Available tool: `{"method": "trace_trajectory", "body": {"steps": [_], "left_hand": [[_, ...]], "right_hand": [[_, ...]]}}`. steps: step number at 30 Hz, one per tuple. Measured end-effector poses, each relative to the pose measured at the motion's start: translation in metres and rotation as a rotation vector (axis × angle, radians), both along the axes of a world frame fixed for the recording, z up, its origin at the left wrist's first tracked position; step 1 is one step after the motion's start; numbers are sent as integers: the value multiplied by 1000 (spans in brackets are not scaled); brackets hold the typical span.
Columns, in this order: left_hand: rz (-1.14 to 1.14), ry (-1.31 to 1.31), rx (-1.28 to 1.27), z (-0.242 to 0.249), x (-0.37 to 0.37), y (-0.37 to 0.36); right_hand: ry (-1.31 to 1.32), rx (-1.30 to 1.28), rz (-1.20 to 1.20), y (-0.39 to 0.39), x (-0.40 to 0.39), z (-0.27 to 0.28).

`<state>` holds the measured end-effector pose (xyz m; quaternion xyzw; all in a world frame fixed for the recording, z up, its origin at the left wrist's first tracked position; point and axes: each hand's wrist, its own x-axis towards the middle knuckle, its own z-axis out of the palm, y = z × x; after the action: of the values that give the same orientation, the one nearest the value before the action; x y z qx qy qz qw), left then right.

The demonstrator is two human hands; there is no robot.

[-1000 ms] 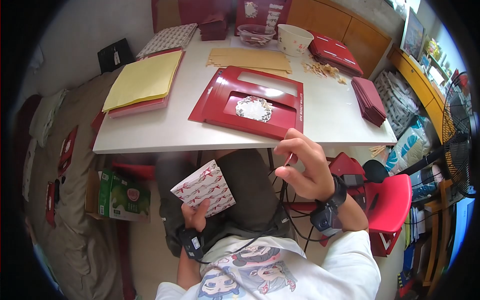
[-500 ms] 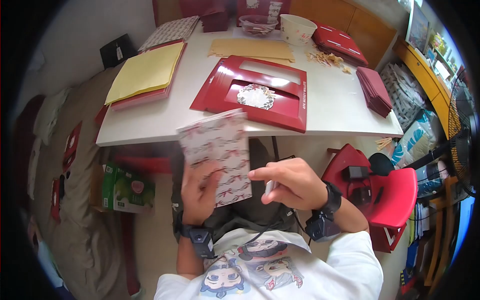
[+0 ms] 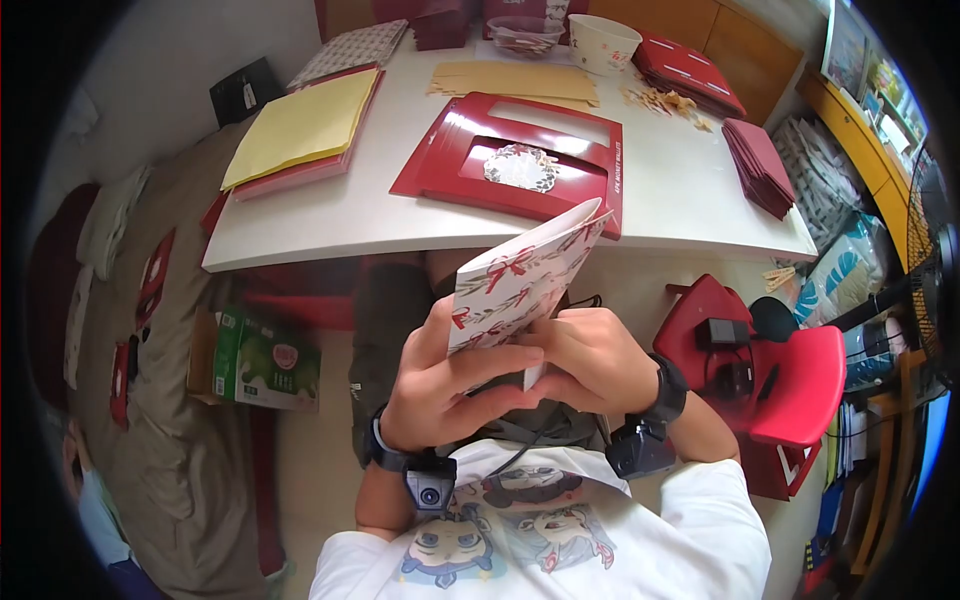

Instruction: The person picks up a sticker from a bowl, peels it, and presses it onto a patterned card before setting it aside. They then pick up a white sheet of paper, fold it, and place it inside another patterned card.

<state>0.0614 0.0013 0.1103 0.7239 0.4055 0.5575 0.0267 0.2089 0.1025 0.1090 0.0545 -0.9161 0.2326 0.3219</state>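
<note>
Above my lap, my left hand [image 3: 455, 375] grips a white folded card [image 3: 520, 280] printed with red bows and green sprigs. The card is tilted, its upper edges slightly apart. My right hand [image 3: 595, 362] is closed at the card's lower right edge, with its fingertips meeting those of my left hand. A small white piece [image 3: 533, 375] shows between the two hands; whether it belongs to the card cannot be made out. Beyond the card, a red flat package [image 3: 440, 165] with a cut-out window and a white floral label [image 3: 522, 168] lies at the table's front edge.
The white table [image 3: 330, 222] bears a yellow sheet stack [image 3: 295, 130], tan strips [image 3: 510, 80], a paper bowl [image 3: 603, 45], a plastic tub [image 3: 525, 35], red packets [image 3: 690, 72] and dark red envelopes [image 3: 757, 168]. A red stool [image 3: 800, 385] and green box [image 3: 265, 365] stand below.
My right hand has moved left to the card and now touches it. The card has turned and tilted to the right, and my left hand has shifted its grip. The view has shifted slightly.
</note>
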Motion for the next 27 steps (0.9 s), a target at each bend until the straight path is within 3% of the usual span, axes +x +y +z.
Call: {"method": "trace_trajectory", "body": {"steps": [5, 7, 13, 19, 27], "left_hand": [[102, 44, -19, -1, -3, -5], [120, 105, 24, 3, -3, -7], [78, 147, 91, -2, -2, -13], [30, 109, 107, -4, -2, -19], [-71, 45, 84, -4, -8, -18]], "right_hand": [[-55, -185, 91, -10, -2, -1], [-39, -626, 153, -22, -5, -2], [-237, -1016, 244, -35, 0, -1], [-164, -818, 238, -39, 1, -5], [-208, -753, 234, -35, 4, -2]]}}
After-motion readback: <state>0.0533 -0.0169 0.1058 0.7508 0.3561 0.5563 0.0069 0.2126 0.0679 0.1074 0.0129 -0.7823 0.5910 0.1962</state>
